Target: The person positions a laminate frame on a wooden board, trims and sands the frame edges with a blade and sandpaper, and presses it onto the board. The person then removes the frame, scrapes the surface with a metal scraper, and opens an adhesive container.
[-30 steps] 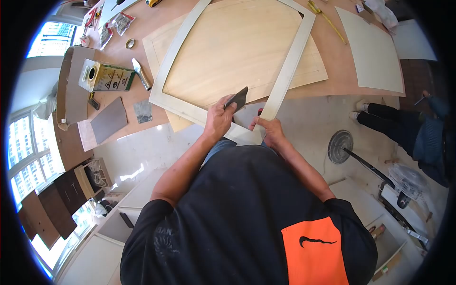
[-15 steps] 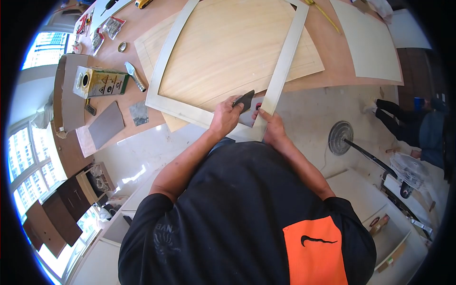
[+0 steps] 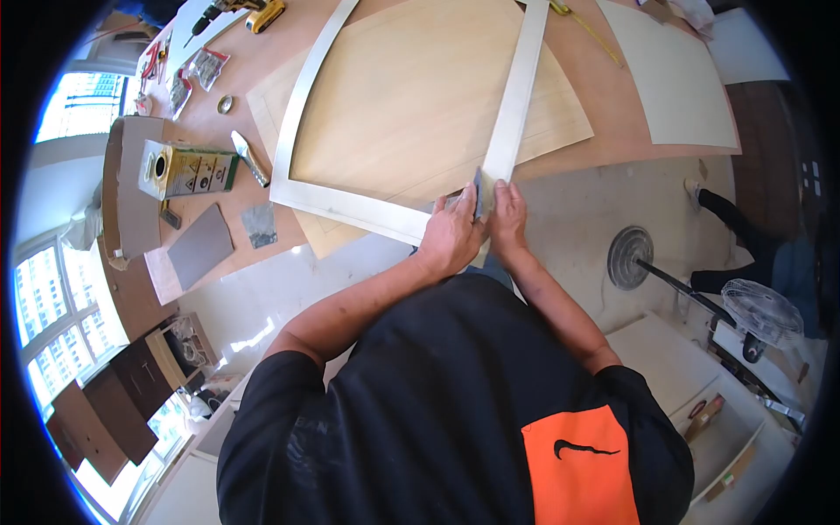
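A white rectangular frame lies partly over a pale plywood sheet, its near corner overhanging the table edge close to my body. My left hand is closed around a piece of dark sandpaper, pressed against the inner edge of the frame's right bar near that corner. Opposite it, my right hand grips the same bar from the outer side, thumb on top. The corner itself is mostly hidden behind both hands.
On the table are a metal can, a putty knife, grey sheets, a drill and a tape measure. A standing fan lies right, near another person's legs.
My left hand has brought the sandpaper from above the frame's opening to the right bar's inner edge. My right hand has shifted slightly up the bar. The other person's legs have moved.
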A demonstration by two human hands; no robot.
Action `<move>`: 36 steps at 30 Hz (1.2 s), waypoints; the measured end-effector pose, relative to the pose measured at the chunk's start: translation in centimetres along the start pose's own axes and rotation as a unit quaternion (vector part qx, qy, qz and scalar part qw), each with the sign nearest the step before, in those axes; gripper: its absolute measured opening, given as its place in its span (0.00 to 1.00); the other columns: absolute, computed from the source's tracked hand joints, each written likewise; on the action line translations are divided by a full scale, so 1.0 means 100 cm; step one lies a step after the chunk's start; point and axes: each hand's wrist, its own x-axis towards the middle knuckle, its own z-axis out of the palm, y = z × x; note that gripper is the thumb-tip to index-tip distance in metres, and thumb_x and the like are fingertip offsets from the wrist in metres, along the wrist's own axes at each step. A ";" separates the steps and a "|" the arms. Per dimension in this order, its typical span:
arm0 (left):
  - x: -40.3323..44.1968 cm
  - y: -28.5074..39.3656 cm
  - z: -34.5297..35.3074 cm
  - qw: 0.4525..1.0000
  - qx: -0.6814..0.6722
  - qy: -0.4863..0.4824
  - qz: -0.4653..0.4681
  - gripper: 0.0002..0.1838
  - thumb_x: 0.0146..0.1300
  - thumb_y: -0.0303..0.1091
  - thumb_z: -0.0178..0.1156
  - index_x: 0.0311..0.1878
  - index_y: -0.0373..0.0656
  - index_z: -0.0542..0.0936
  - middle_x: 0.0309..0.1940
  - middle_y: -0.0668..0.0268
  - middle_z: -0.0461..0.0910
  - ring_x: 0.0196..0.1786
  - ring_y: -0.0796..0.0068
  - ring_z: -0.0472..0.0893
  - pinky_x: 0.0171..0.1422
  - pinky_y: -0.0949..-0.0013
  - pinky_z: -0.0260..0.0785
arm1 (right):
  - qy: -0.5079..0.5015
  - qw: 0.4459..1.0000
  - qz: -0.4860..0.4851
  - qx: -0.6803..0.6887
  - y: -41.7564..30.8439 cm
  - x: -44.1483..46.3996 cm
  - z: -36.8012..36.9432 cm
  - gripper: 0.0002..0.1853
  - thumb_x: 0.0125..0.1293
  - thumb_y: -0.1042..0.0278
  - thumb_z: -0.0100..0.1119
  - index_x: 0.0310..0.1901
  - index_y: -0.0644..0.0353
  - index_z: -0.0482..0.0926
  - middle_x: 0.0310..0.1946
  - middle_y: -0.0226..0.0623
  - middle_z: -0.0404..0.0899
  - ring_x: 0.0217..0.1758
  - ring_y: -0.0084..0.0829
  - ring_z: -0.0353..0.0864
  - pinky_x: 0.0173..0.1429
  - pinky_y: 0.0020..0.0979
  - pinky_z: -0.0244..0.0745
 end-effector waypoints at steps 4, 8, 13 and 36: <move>0.027 0.024 -0.011 0.994 -0.017 -0.019 -0.105 0.31 0.67 0.32 0.53 0.67 0.18 0.62 0.43 0.36 0.80 0.51 0.39 0.79 0.66 0.46 0.65 | 0.002 0.988 -0.150 -0.032 -0.009 0.000 0.013 0.21 0.77 0.53 0.46 0.39 0.66 0.76 0.29 0.45 0.78 0.33 0.35 0.73 0.42 0.38 0.70; 0.023 0.007 0.002 0.995 0.057 0.082 -0.006 0.30 0.68 0.32 0.52 0.66 0.18 0.63 0.46 0.34 0.80 0.54 0.39 0.79 0.60 0.46 0.69 | 0.018 0.965 -0.231 -0.124 -0.024 0.021 0.012 0.21 0.76 0.54 0.47 0.37 0.67 0.76 0.28 0.45 0.78 0.32 0.37 0.74 0.41 0.38 0.71; 0.042 0.028 -0.024 0.991 -0.021 0.020 -0.133 0.29 0.71 0.35 0.51 0.66 0.21 0.65 0.50 0.34 0.79 0.58 0.38 0.77 0.63 0.54 0.70 | -0.009 0.985 -0.156 -0.069 -0.043 0.021 0.014 0.20 0.76 0.57 0.48 0.37 0.68 0.78 0.27 0.42 0.79 0.31 0.32 0.74 0.40 0.37 0.71; 0.025 0.020 -0.031 0.998 0.048 0.016 0.037 0.31 0.71 0.39 0.55 0.67 0.22 0.64 0.65 0.36 0.69 0.71 0.43 0.67 0.74 0.43 0.57 | -0.040 0.956 -0.213 -0.199 -0.043 0.012 0.012 0.16 0.75 0.62 0.42 0.44 0.68 0.75 0.36 0.53 0.79 0.39 0.55 0.79 0.47 0.47 0.72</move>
